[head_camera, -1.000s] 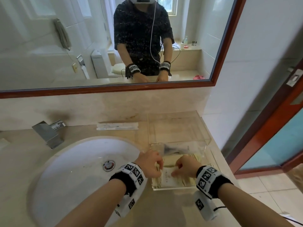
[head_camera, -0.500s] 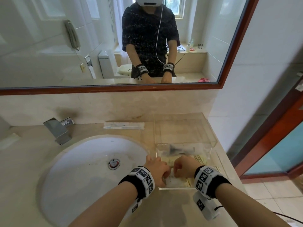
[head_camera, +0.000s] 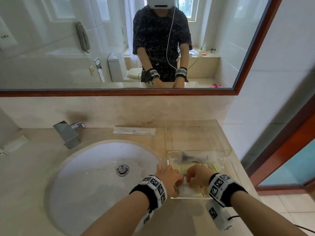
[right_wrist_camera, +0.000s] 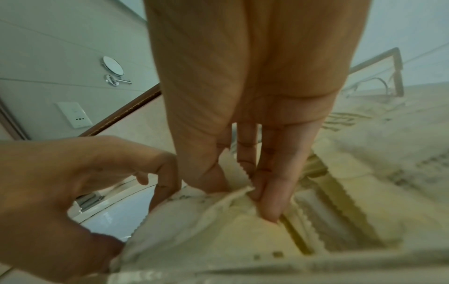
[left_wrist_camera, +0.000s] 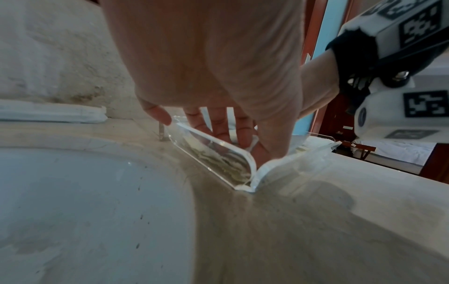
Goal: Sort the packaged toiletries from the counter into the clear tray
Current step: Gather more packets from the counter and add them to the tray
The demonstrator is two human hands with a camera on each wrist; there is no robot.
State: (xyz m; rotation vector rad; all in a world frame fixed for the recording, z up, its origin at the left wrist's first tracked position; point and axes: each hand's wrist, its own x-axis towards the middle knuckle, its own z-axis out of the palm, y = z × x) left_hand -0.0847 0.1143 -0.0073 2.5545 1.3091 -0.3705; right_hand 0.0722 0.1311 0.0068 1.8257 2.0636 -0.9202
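While both hands work inside the clear tray [head_camera: 226, 151], the left hand [head_camera: 167, 178] and right hand [head_camera: 197, 174] each pinch one white sachet [right_wrist_camera: 194, 221] lying at its near end. It looks light, soft and crinkly; its serrated edges offer the best grip.

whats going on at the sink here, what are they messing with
A person at a bathroom counter is tidying packaged toiletries into a clear tray beside the sink. Both hands are down in the tray's near end: the left hand and the right hand pinch a white sachet lying on the other packets. A dark packaged item already lies further back in the tray. One long white packet remains on the counter near the wall.
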